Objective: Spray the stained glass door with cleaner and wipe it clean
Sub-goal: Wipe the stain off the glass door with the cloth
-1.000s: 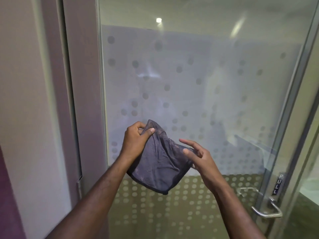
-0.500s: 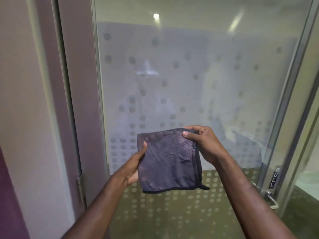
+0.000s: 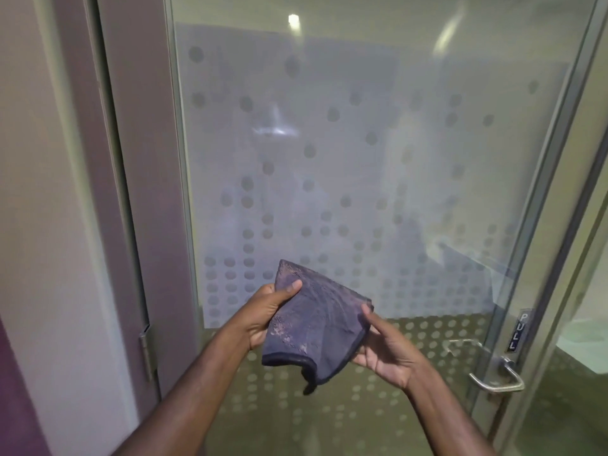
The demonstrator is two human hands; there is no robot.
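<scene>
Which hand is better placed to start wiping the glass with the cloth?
Probably the left hand: it grips the cloth with thumb on top, while the right hand only pinches its edge. Neither touches the glass.

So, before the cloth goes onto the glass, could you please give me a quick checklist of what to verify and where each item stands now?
1. Cloth in hand: ok. The left hand grips the dark cloth at its top corner, thumb on top.
2. Second grip: ok. The right hand pinches its right edge.
3. Cloth folded flat for wiping: not ok. It hangs bunched, one corner drooping.
4. Cloth on the glass door: not ok. It is held in front of the glass.
5. Glass sprayed: cannot tell. No droplets or spray bottle show.
6. Door handle out of the way: ok. It sits at lower right.
</scene>
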